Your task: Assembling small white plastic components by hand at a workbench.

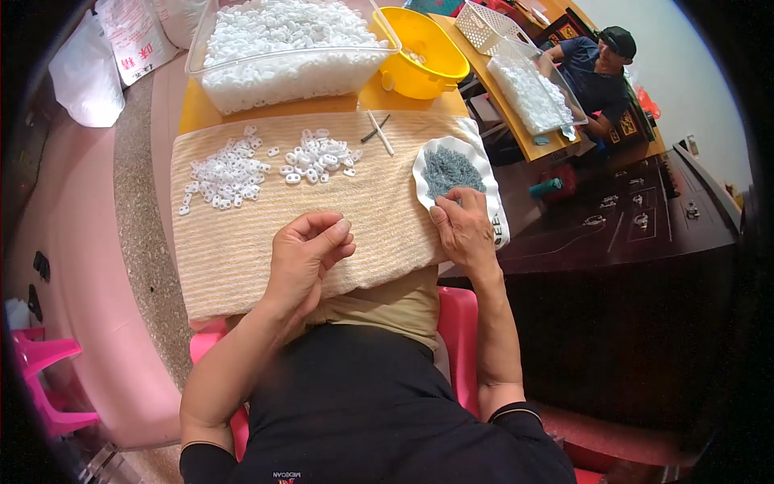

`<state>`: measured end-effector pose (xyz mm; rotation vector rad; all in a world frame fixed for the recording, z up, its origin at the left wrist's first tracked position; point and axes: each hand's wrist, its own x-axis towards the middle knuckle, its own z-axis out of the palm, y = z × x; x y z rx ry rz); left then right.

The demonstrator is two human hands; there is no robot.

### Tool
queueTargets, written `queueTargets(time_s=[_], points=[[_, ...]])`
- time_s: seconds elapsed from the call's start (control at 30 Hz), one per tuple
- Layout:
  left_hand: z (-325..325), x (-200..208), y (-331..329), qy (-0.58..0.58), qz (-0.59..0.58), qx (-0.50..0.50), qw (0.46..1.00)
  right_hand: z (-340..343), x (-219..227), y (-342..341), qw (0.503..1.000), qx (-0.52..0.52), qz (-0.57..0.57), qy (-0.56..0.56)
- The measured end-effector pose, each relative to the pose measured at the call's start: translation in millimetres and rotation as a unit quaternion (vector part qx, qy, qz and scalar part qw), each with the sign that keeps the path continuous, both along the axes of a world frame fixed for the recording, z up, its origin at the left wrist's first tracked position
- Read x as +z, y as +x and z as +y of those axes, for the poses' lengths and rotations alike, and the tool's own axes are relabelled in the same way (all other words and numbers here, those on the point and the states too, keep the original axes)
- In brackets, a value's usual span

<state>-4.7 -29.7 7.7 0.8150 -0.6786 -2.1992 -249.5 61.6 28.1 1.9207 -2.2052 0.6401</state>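
My left hand (310,252) is held above the striped cloth with its fingers curled and the thumb pressed to the forefinger. Whatever it may grip is too small or hidden to see. At the near rim of a white scalloped dish (422,187), my right hand (468,230) has thumb and fingertips together, dipping into a heap of tiny grey-blue pieces (453,168). I cannot make out what lies between those fingertips. Two piles of small white oval parts with holes lie beyond my left hand: a larger pile (228,173) and a smaller pile (316,156).
A cream striped cloth (242,258) covers the near table. Crossed white and dark sticks (379,133) lie on it. Behind stand a clear bin (290,68) of white parts and a yellow basin (423,48). A person (597,77) sits at another table, far right.
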Motion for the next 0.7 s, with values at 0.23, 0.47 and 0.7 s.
queueTargets(time_s=[0.23, 0.47, 0.7], points=[[1.7, 2.6, -0.6, 0.002, 0.0, -0.005, 1.0, 5.3, -4.1, 4.0, 1.0, -0.003, -0.018, -0.018], [3.3, 1.9, -1.1, 0.007, -0.003, -0.01, 1.0, 9.2, -15.6, 9.6, 0.997, -0.005, -0.024, -0.069], [3.8, 0.1, -0.8, 0.005, -0.002, -0.019, 1.0, 9.9, -19.2, 14.3, 0.992, 0.021, 0.052, -0.112]])
